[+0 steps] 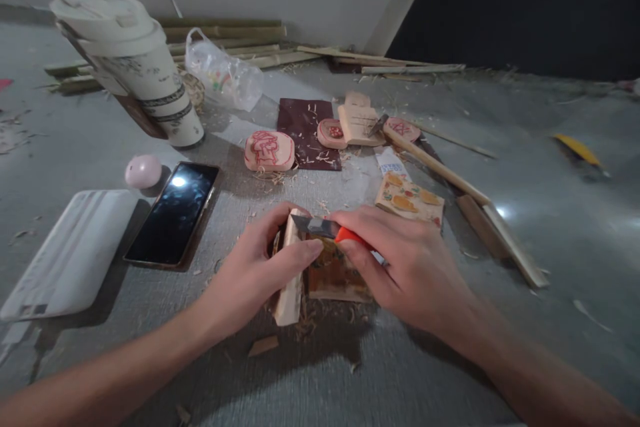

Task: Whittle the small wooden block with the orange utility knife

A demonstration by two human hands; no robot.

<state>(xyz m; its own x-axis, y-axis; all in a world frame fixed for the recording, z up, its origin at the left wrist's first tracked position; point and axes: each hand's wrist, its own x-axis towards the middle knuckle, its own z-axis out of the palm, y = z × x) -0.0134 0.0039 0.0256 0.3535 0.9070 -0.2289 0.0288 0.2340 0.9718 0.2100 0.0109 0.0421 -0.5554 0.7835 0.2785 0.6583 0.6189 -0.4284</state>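
Dull grey surface (425,387) spreads under everything, with a loose wood chip (263,345) lying nearest. Just beyond, the left hand (257,267) grips a pale wooden strip (289,300) between thumb and fingers, its long side pointing away from the body, probably so that the upper end stays firm against the blade. The right hand (415,263) is closed around the red handle of a knife (353,237), whose blade reaches left to the strip's upper part; the short hold near the blade likely gives control. The left thumb lies close to the edge, so a slip could cut it. Beside the strip, under the blade, sits a painted wooden block (335,283).

To the left are a white power bank (70,253), a phone (174,217) and a pink egg-shaped item (143,171). On the right, a decorated block (410,200) and a hammer (440,167) limit the room beyond the right hand. Farther off come a red-marked plaque (269,151), a dark sheet (305,123), a tall cup (135,67) and, by the wall, bamboo sticks (225,33).
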